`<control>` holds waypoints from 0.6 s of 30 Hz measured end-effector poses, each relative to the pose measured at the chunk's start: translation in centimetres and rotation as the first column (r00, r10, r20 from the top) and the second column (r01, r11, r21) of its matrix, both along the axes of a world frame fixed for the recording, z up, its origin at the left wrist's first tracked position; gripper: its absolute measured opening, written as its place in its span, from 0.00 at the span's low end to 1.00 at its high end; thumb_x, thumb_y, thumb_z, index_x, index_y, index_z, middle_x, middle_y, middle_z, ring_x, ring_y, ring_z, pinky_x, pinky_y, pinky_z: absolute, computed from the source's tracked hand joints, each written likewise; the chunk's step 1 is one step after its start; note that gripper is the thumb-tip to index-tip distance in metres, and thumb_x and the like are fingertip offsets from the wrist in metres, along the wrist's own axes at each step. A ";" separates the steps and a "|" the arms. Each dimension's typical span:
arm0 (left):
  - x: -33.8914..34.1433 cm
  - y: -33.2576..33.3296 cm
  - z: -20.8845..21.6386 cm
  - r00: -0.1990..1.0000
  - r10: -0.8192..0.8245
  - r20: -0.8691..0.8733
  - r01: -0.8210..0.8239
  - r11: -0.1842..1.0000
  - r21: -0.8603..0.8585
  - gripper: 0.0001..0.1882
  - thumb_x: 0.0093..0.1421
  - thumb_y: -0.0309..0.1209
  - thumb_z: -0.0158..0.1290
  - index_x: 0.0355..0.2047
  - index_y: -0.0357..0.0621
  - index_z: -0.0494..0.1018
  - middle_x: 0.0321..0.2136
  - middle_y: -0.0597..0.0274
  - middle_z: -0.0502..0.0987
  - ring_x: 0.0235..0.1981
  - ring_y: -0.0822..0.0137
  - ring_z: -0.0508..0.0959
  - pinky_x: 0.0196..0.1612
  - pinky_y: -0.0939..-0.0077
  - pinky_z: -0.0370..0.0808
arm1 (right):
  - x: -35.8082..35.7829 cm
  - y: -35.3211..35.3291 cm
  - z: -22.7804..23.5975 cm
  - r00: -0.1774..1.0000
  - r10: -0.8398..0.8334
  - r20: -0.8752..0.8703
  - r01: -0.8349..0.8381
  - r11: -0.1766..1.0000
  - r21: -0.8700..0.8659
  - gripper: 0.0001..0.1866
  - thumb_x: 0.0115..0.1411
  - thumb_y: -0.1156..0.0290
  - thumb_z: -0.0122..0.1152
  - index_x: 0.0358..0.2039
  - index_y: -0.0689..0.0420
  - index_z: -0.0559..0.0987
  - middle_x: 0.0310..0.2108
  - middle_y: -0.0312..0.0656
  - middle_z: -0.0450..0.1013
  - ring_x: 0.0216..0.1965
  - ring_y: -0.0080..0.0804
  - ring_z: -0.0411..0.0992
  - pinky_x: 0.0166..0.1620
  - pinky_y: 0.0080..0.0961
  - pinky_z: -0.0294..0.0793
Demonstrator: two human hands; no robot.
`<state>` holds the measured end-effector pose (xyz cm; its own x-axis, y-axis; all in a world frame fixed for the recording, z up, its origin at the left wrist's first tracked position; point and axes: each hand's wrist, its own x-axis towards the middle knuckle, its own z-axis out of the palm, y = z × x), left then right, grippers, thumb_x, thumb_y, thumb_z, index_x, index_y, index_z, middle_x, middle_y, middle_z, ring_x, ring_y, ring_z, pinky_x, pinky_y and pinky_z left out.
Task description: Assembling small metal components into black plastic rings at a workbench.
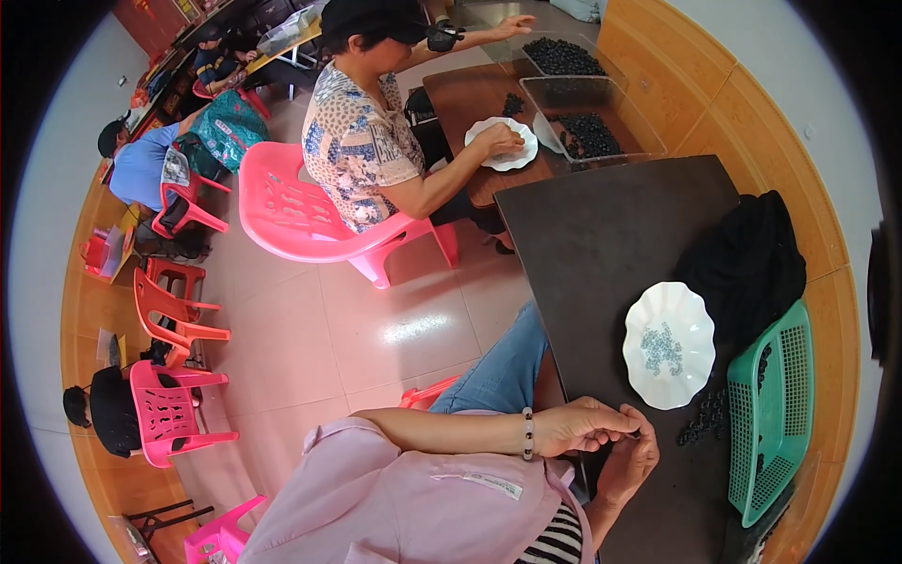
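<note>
My left hand [581, 428], with a beaded bracelet at the wrist, meets my right hand [628, 468] over the near edge of the dark table. Their fingertips are pinched together on a small black part [636, 434], mostly covered by the fingers. Beyond them stands a white scalloped plate [700, 367] holding many tiny clear, bluish pieces [662, 348]. To the right of my hands, loose small black parts [703, 419] lie on the tabletop. A green plastic basket [794, 414] farther right has more black parts inside.
Black cloth [747, 268] is heaped on the dark table [601, 226] near the wooden wall panel. At an adjoining brown table, a co-worker [366, 141] reaches into another white plate [512, 162], beside clear bins [648, 141] of black parts. Pink chairs [282, 207] stand at left.
</note>
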<state>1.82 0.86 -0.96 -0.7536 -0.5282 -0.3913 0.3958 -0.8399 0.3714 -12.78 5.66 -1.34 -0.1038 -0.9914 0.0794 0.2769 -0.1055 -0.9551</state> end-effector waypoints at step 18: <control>-0.1 0.0 -0.6 0.999 -0.036 0.017 0.036 0.999 -0.029 0.13 0.56 0.46 0.61 0.27 0.52 0.78 0.24 0.79 0.69 0.25 0.85 0.64 0.30 0.89 0.62 | -0.1 0.0 0.3 0.998 -0.031 -0.058 0.033 0.999 0.029 0.22 0.64 0.60 0.56 0.45 0.70 0.76 0.43 0.50 0.75 0.43 0.33 0.72 0.50 0.28 0.69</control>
<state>1.68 0.90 -1.52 -0.7658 -0.5123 -0.3887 0.3591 -0.8421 0.4025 -12.83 5.70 -0.99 -0.1318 -0.9896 0.0568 0.2182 -0.0849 -0.9722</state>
